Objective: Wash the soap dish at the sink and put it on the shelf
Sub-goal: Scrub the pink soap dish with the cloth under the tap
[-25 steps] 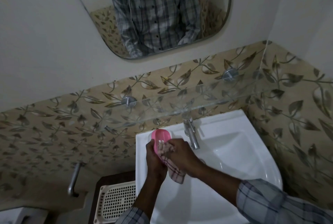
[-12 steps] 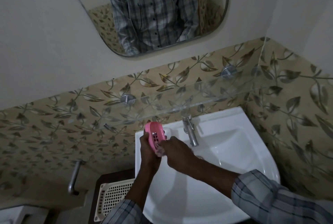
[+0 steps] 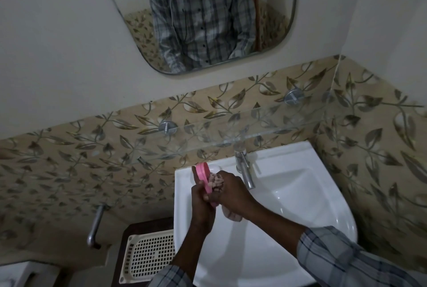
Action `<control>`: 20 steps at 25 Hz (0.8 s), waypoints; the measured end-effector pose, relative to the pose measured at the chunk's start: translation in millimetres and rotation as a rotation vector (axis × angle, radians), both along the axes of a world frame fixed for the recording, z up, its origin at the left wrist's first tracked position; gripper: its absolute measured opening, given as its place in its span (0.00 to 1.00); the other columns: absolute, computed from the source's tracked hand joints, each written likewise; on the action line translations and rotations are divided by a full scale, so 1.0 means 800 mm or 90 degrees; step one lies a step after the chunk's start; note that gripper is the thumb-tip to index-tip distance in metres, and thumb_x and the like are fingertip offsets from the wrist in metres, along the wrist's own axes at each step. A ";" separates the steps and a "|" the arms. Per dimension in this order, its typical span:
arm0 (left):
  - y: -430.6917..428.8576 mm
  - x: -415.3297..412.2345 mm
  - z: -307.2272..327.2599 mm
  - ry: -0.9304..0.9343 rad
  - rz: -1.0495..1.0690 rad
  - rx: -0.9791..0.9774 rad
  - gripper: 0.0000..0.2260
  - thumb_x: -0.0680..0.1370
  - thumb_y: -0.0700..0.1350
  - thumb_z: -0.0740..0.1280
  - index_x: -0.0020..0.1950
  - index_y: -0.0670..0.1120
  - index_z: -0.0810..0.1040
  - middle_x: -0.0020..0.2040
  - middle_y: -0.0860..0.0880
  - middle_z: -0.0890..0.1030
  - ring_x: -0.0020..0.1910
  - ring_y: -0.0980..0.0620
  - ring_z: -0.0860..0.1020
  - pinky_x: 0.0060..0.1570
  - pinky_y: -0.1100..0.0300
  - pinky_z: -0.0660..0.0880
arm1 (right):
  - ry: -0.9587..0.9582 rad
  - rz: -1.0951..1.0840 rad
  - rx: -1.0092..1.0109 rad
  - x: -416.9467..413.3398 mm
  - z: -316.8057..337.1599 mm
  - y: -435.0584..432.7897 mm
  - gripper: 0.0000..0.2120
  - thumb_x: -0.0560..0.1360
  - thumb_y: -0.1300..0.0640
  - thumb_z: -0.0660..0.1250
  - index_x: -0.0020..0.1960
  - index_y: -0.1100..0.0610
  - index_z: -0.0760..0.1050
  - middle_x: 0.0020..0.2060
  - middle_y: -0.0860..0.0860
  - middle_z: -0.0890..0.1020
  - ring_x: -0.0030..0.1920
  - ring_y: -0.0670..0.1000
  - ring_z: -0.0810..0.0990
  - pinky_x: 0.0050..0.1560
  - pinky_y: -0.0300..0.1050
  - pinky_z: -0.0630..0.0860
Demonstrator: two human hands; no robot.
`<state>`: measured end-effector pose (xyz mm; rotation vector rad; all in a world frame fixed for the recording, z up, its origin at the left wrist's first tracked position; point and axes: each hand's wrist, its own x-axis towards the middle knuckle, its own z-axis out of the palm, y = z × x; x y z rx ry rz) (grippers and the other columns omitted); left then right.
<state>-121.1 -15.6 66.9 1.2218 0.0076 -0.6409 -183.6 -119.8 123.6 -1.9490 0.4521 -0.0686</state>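
While the left hand (image 3: pixel 201 196) grips the soap dish (image 3: pixel 204 177), the right hand (image 3: pixel 233 194) clutches a cloth (image 3: pixel 217 181) beside the tap (image 3: pixel 245 171).

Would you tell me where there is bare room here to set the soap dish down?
The glass shelf looks bare between its two metal mounts. The sink basin right of the tap is also open. The sink's back left corner is crowded: left hand holds the soap dish, right hand presses a cloth to it.

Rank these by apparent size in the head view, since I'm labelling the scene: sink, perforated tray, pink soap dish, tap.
1. Sink, clearly largest.
2. Perforated tray, partly hidden by the sink.
3. Tap and pink soap dish: similar, dish half covered by hands, so unranked.
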 end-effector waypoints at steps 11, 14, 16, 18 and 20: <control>0.021 0.033 0.050 0.417 -0.236 -0.108 0.43 0.73 0.69 0.58 0.72 0.34 0.69 0.66 0.27 0.72 0.62 0.25 0.72 0.66 0.25 0.58 | -0.298 0.233 -0.600 -0.018 -0.044 -0.042 0.14 0.70 0.63 0.64 0.54 0.56 0.80 0.47 0.54 0.82 0.49 0.56 0.80 0.43 0.51 0.81; 0.017 0.018 0.042 0.409 -0.162 -0.163 0.37 0.75 0.64 0.59 0.72 0.34 0.69 0.64 0.30 0.76 0.59 0.30 0.76 0.64 0.32 0.67 | -0.176 0.250 -0.379 -0.019 -0.048 -0.018 0.24 0.72 0.65 0.66 0.68 0.55 0.72 0.62 0.56 0.77 0.63 0.58 0.74 0.63 0.55 0.74; 0.021 0.014 0.042 0.406 -0.143 -0.155 0.36 0.75 0.61 0.61 0.71 0.33 0.69 0.64 0.30 0.75 0.60 0.31 0.76 0.67 0.36 0.65 | -0.212 0.300 -0.353 -0.026 -0.055 -0.015 0.28 0.71 0.68 0.67 0.70 0.56 0.68 0.63 0.59 0.76 0.62 0.60 0.74 0.63 0.54 0.74; 0.026 0.017 0.040 0.387 -0.139 -0.158 0.34 0.74 0.57 0.62 0.71 0.34 0.69 0.65 0.30 0.74 0.62 0.31 0.74 0.71 0.36 0.59 | -0.275 0.317 -0.409 -0.027 -0.063 -0.032 0.28 0.69 0.71 0.66 0.67 0.56 0.71 0.59 0.59 0.79 0.58 0.60 0.77 0.59 0.54 0.78; 0.023 0.017 0.042 0.335 -0.131 -0.146 0.34 0.72 0.56 0.63 0.72 0.37 0.69 0.66 0.32 0.74 0.62 0.32 0.72 0.71 0.36 0.59 | -0.299 0.249 -0.521 -0.026 -0.066 -0.052 0.21 0.70 0.67 0.62 0.59 0.52 0.77 0.52 0.56 0.82 0.53 0.57 0.79 0.51 0.54 0.81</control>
